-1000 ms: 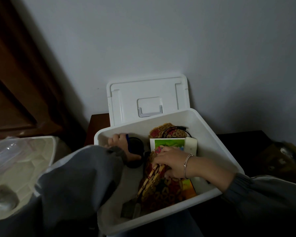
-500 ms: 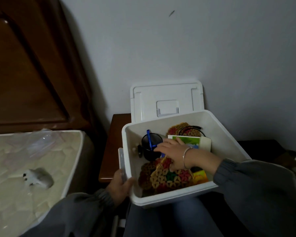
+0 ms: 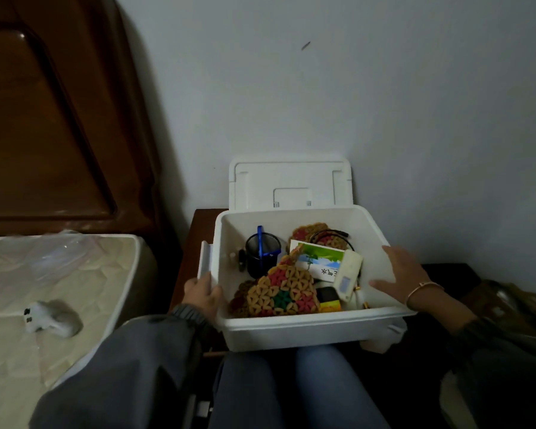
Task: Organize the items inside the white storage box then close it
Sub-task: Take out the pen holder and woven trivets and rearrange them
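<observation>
Right hand withdrew from box (lid upright), fingers spread; left hand grips it.

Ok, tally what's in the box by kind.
Mats: 3
Mesh cup: 1
Blue pen: 1
Card: 1
White device: 1
Black cable: 1
Yellow-black block: 1
Total: 9 in view; anything underneath is hidden.
</observation>
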`<state>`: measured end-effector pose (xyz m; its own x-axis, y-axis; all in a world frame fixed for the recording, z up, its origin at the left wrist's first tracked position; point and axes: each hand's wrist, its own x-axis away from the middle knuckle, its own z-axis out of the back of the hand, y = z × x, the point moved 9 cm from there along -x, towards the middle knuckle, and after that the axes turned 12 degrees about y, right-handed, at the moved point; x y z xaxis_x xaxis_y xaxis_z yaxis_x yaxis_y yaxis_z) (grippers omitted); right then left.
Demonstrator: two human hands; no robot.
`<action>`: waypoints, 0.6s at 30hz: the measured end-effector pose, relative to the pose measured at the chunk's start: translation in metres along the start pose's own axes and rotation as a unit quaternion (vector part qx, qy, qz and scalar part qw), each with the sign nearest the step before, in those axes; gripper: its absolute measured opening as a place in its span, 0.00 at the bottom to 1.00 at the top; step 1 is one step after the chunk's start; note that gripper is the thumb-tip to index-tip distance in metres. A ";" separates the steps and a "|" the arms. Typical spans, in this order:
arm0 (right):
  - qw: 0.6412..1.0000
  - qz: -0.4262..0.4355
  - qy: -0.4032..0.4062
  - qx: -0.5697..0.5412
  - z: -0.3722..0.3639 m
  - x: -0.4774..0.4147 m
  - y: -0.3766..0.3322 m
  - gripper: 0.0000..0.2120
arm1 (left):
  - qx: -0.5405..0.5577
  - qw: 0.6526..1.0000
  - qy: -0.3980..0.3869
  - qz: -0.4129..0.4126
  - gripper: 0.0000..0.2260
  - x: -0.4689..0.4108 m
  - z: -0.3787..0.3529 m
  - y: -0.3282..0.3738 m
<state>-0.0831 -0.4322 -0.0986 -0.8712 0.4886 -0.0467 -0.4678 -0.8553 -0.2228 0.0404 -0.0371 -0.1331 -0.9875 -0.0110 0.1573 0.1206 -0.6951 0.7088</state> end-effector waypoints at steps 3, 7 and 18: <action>0.990 -0.043 -0.019 -0.130 -0.013 0.003 -0.003 0.44 | -0.036 0.999 0.001 0.011 0.16 -0.026 0.008 0.003; 0.987 -0.052 0.008 -0.154 -0.016 -0.005 -0.005 0.44 | -0.094 0.996 -0.011 0.005 0.20 -0.041 0.014 0.011; 0.995 -0.010 0.059 -0.074 -0.019 -0.005 -0.002 0.41 | -0.112 0.974 -0.146 -0.129 0.38 -0.022 -0.080 0.089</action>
<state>-0.0748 -0.4294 -0.1158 -0.8340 0.5302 -0.1525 -0.4507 -0.8142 -0.3661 0.0650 -0.1561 -0.1286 -0.9070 0.3672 0.2062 -0.1854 -0.7878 0.5873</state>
